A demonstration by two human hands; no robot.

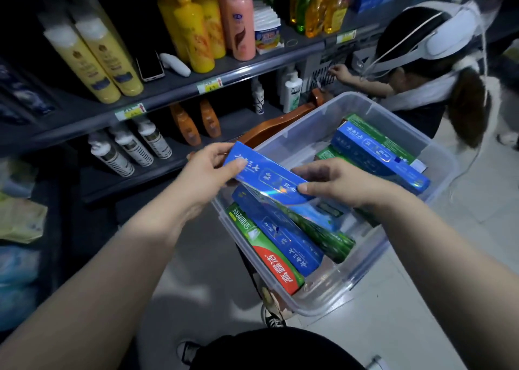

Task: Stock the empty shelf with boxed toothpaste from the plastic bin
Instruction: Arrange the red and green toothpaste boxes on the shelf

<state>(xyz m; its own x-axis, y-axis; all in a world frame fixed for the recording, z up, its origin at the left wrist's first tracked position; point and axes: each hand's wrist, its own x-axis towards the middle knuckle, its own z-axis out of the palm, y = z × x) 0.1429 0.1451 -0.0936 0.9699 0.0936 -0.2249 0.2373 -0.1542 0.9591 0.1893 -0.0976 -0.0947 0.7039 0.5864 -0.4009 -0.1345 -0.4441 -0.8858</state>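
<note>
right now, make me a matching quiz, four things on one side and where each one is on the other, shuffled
1 uppermost blue box
2 green and red box
3 phone
4 white pump bottle

a upright on the middle shelf
b gripped by left hand and right hand
c lying in the plastic bin
d on the upper shelf beside yellow bottles

Pairs: 1-b, 2-c, 3-d, 4-a

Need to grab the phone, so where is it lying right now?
In the head view, upper left: the phone lies on the grey shelf between two pale yellow bottles and a small white device.
</note>
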